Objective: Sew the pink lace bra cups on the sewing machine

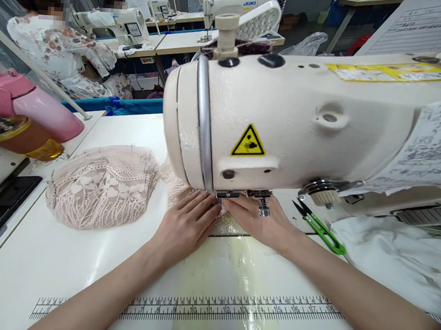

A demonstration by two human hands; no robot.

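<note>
Pale pink lace fabric lies on the table at the sewing machine, its far end partly covered by the machine's rounded head. The left hand rests palm down on the near edge of the fabric, fingers extended towards the needle area. The right hand lies opposite, its fingertips beneath the head and close to those of the left. Because the head and the fingers themselves hide the contact, it cannot be told whether either grip is closed on the fabric or merely pressing it.

To the left of the hands, apart from them, sits a rounded lace piece with loose dark threads along its upper edge. To the right, just beyond the right wrist, are thread snips with green handles and dark blades, beside a crumpled white cloth. A printed ruler scale runs along the front of the table, passing under both forearms. A handwritten sheet hangs over the machine's arm. At the far left stand a pink bottle and an amber container. Behind, a seated co-worker in a floral garment occupies another workstation.
</note>
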